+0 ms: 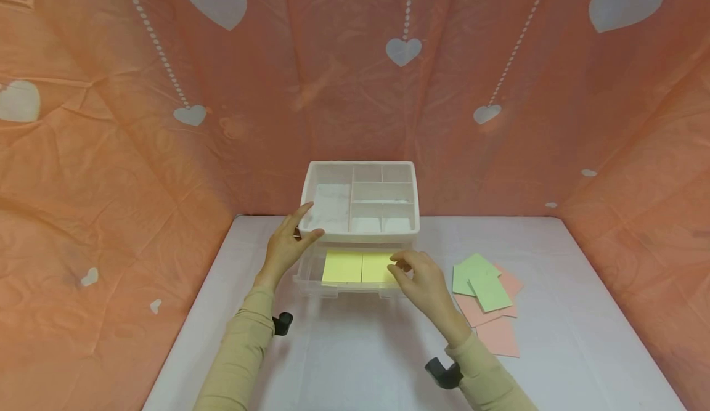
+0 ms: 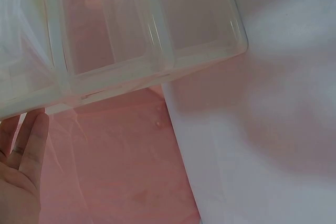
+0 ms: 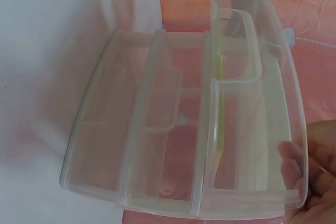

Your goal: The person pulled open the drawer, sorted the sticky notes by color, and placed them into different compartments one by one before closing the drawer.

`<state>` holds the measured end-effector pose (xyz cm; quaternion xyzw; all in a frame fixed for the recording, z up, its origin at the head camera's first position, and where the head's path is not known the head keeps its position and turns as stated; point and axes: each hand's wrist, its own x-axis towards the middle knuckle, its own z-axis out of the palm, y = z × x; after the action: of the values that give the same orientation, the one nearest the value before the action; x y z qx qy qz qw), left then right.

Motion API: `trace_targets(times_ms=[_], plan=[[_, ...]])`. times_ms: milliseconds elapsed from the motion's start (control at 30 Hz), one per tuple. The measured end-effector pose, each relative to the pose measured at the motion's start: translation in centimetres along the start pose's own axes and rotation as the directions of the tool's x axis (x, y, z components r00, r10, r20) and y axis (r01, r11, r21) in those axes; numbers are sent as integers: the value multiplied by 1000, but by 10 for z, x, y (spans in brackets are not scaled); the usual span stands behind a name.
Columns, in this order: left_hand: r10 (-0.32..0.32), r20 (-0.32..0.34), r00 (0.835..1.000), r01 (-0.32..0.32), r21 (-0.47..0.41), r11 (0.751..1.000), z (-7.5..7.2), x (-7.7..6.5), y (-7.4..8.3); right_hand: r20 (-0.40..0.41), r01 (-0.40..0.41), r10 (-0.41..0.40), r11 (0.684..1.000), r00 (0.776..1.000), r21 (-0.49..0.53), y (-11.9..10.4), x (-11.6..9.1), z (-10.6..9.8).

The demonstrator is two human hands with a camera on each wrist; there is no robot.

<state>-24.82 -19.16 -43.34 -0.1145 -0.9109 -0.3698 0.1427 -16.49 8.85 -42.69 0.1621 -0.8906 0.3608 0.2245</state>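
Observation:
A clear plastic drawer organizer (image 1: 360,237) with a white compartmented top stands at the back of the table. Its upper drawer (image 1: 310,284) is pulled out towards me. Two yellow paper squares, a left one (image 1: 342,267) and a right one (image 1: 375,268), lie side by side in it. My left hand (image 1: 281,249) rests against the organizer's left front corner, thumb at the top rim; straight fingers (image 2: 32,140) touch its side in the left wrist view. Over the drawer's right end is my right hand (image 1: 424,283), loosely bent, with its fingertips right at the right yellow square and nothing showing between them.
On the table to the right, green paper squares (image 1: 490,291) overlap pink ones (image 1: 497,337). Lower closed drawers (image 3: 100,124) show beneath the pulled-out one. An orange cloth with white hearts (image 1: 355,103) hangs behind and at both sides. Dark wrist mounts (image 1: 444,374) stick out from the sleeves.

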Motion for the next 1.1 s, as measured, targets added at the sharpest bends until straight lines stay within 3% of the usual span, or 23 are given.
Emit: trace_targets(times_ms=[200,367,600,733,900,1100], plan=[[2,0,1000,-2,6,1000,0,0,-2,-10,-4,5,998,1000,66,-2,-1,-3],[-3,7,1000,3,8,1000,0,0,-2,-39,38,-33,988,999,152,-6,-4,-4],[-3,11,1000,3,6,1000,0,0,-1,-137,158,-117,929,984,335,-10,-15,-2],[3,10,1000,-3,11,1000,0,0,-1,-150,194,-144,891,978,410,-21,-22,-2],[9,3,1000,-9,4,1000,1,0,-2,-85,146,-120,845,989,514,-29,-34,5],[10,4,1000,-10,13,1000,2,0,-4,37,-4,-23,799,999,602,-8,-54,41]])
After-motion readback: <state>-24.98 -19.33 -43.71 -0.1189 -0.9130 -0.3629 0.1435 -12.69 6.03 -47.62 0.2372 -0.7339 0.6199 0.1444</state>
